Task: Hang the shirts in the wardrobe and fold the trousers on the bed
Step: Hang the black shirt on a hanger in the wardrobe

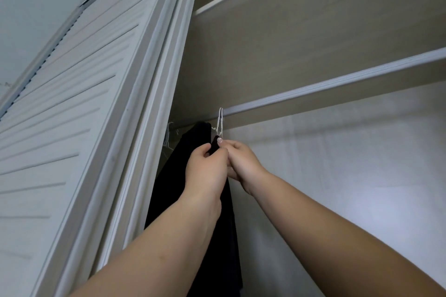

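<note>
Both my grips pinch the black shirt (217, 200) at its collar, left hand (206, 171) and right hand (241, 161) touching, just under the white hanger hook (220, 120) on the rail (337, 84). I should square the collar before letting go.

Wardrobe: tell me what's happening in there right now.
A person is hanging a dark shirt inside the wardrobe. Both hands are up at its collar: the left hand grips the dark fabric near the top, and the right hand holds it just below the white hanger hook. The hook is already over the rail, near its left end. Another dark garment hangs just to the left, beside the louvred door.
</note>
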The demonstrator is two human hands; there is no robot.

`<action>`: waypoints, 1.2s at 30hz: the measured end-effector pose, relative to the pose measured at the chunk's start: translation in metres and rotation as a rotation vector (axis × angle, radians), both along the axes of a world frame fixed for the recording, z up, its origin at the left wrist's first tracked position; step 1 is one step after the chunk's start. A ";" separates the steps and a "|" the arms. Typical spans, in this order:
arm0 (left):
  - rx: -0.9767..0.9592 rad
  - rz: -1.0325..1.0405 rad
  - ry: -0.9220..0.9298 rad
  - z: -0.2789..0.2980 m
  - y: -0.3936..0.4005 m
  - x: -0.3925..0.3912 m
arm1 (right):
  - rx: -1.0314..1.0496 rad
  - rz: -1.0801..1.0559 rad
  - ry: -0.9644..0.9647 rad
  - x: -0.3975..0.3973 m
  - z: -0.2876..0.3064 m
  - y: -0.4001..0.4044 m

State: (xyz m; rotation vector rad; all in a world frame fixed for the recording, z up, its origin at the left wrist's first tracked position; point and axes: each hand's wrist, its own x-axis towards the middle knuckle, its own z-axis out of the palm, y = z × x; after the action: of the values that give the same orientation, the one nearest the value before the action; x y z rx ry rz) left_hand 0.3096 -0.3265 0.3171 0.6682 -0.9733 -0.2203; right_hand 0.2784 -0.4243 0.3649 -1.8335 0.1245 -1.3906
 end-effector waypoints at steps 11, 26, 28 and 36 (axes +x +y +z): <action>0.212 0.182 -0.013 -0.074 0.046 -0.003 | 0.008 0.057 0.128 -0.095 -0.075 0.046; 0.438 0.355 0.055 -0.195 0.244 -0.062 | 0.171 0.496 0.268 -0.111 -0.213 0.170; 0.463 0.415 0.106 -0.211 0.276 -0.067 | 0.199 0.561 0.312 -0.105 -0.230 0.195; 0.487 0.663 0.299 -0.279 0.412 -0.088 | 0.230 0.844 0.483 -0.083 -0.289 0.319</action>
State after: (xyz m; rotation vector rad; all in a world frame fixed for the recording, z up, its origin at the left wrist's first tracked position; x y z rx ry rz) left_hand 0.2220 0.0852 0.0383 1.3239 -0.3683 0.0378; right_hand 0.1950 -0.1051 0.0764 -1.6843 -0.2185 -0.3314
